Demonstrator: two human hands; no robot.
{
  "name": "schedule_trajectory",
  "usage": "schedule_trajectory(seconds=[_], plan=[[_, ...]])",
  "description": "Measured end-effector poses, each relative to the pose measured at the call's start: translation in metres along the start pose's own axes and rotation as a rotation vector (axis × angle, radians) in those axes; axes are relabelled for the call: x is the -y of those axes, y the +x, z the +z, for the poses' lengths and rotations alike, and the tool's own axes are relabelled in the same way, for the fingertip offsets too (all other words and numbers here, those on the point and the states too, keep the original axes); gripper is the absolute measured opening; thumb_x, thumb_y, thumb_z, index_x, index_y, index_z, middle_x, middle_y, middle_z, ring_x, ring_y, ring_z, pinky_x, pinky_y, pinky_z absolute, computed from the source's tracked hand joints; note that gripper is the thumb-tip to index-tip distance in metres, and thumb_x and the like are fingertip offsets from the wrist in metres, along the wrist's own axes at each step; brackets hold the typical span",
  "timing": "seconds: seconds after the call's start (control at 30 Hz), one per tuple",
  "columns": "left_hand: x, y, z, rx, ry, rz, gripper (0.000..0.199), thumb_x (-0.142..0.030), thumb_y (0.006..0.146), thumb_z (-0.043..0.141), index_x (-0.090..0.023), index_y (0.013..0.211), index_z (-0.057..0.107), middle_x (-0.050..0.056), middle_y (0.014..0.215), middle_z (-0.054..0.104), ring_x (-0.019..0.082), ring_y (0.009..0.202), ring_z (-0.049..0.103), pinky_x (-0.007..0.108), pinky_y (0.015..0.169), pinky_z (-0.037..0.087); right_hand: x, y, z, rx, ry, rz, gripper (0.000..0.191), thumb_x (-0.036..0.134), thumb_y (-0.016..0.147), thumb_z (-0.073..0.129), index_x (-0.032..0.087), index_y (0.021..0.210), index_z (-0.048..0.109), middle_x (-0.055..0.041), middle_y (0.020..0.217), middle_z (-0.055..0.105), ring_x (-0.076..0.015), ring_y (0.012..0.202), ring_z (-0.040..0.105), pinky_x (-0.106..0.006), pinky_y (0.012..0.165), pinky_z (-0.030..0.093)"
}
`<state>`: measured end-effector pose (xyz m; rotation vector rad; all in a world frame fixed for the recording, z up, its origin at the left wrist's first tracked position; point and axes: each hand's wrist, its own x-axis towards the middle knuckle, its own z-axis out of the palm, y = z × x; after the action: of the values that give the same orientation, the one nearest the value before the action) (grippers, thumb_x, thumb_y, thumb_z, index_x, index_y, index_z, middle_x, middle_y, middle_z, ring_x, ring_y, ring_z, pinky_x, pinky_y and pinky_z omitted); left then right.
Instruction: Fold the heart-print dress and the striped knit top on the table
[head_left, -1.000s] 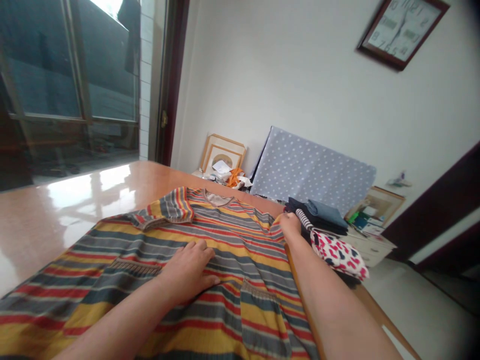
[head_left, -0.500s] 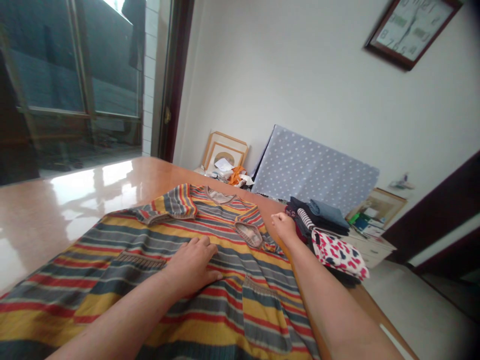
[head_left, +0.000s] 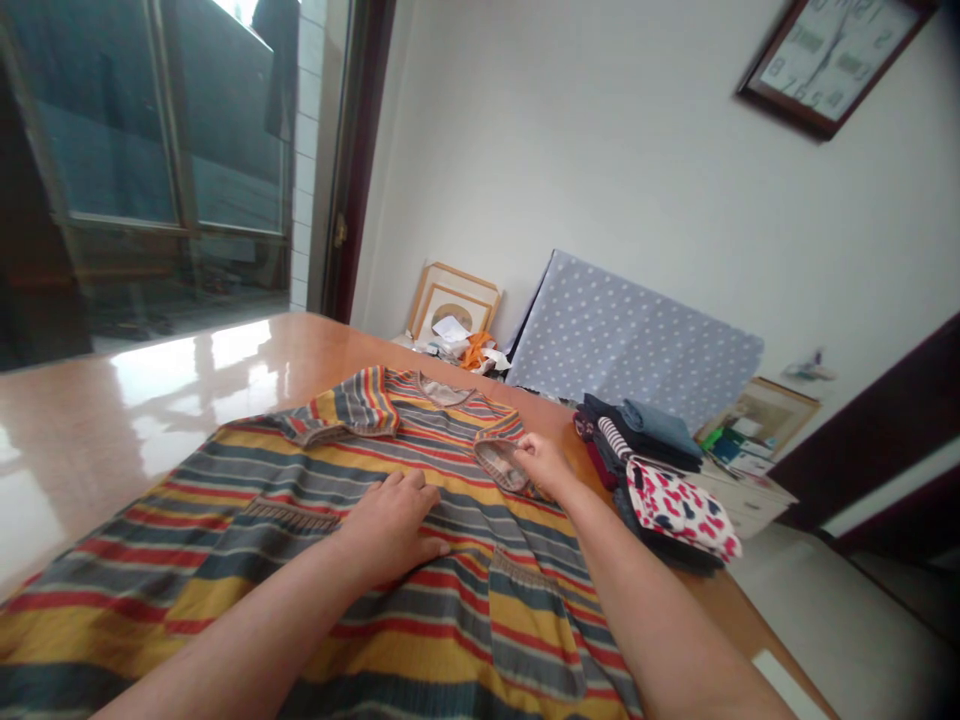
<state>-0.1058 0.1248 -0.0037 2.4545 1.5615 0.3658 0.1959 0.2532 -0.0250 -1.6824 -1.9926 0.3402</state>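
A striped dress (head_left: 442,470) in yellow, grey and red lies spread over the table, neckline at the far end, with two gathered pockets on its front. My left hand (head_left: 394,525) rests palm down on the middle of the dress, its fingers stretched out and its thumb apart. My right hand (head_left: 541,462) is at the cuff of the right short sleeve (head_left: 501,455), thumb and fingers pinched on the cloth at its edge. The left sleeve (head_left: 360,405) lies folded inward over the bodice.
Folded clothes (head_left: 645,440) are stacked along the table's right edge, a heart-patterned one (head_left: 682,508) nearest. A dotted blue cloth (head_left: 637,335) covers something against the wall. Picture frames and papers stand behind the glossy table (head_left: 315,345). A low white cabinet (head_left: 754,500) is at right.
My right hand has moved left from beside the dress to the right sleeve and closed on its cuff. My left hand stays flat on the cloth.
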Motion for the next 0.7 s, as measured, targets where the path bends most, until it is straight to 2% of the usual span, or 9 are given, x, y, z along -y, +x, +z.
schedule_trajectory(seconds=[0.2, 0.37, 0.53, 0.63, 0.7], plan=[[0.001, 0.001, 0.001, 0.001, -0.007, 0.009, 0.05, -0.058, 0.077, 0.069, -0.026, 0.115, 0.071, 0.014, 0.12, 0.061, 0.036, 0.115, 0.056, 0.048, 0.094, 0.048, 0.008, -0.006, -0.001, 0.033, 0.05, -0.067, 0.035, 0.043, 0.088, 0.056, 0.02, 0.066, 0.068, 0.0009, 0.065, 0.067, -0.016, 0.068, 0.06, -0.023, 0.061, 0.039], [0.0, 0.0, -0.001, 0.015, -0.002, 0.003, 0.05, -0.058, 0.077, 0.069, -0.026, 0.115, 0.07, 0.014, 0.121, 0.061, 0.037, 0.115, 0.056, 0.049, 0.092, 0.048, 0.011, -0.017, -0.002, 0.095, 0.107, -0.093, 0.027, 0.036, 0.085, 0.056, 0.021, 0.076, 0.076, 0.0006, 0.071, 0.072, -0.0171, 0.068, 0.063, -0.024, 0.061, 0.043], [0.0, -0.001, -0.001, 0.009, -0.007, 0.009, 0.049, -0.057, 0.077, 0.069, -0.026, 0.115, 0.07, 0.014, 0.122, 0.06, 0.037, 0.116, 0.055, 0.049, 0.092, 0.048, 0.011, -0.025, -0.005, 0.09, 0.157, -0.091, 0.029, 0.037, 0.086, 0.055, 0.022, 0.095, 0.079, -0.0032, 0.092, 0.077, -0.0206, 0.085, 0.068, -0.027, 0.072, 0.048], [0.001, -0.001, -0.001, 0.011, 0.001, 0.022, 0.05, -0.058, 0.078, 0.068, -0.026, 0.116, 0.069, 0.014, 0.122, 0.061, 0.037, 0.116, 0.056, 0.048, 0.092, 0.048, 0.011, -0.034, -0.008, 0.177, 0.198, -0.058, 0.03, 0.036, 0.085, 0.055, 0.021, 0.098, 0.079, -0.0014, 0.079, 0.075, -0.0175, 0.065, 0.065, -0.026, 0.062, 0.047], [0.003, 0.0, 0.001, 0.014, 0.005, 0.028, 0.051, -0.058, 0.078, 0.068, -0.027, 0.118, 0.069, 0.014, 0.122, 0.06, 0.036, 0.116, 0.056, 0.047, 0.092, 0.048, 0.012, -0.041, -0.013, 0.141, 0.217, -0.006, 0.033, 0.037, 0.085, 0.055, 0.02, 0.104, 0.077, -0.0003, 0.072, 0.073, -0.0156, 0.055, 0.059, -0.025, 0.056, 0.044]])
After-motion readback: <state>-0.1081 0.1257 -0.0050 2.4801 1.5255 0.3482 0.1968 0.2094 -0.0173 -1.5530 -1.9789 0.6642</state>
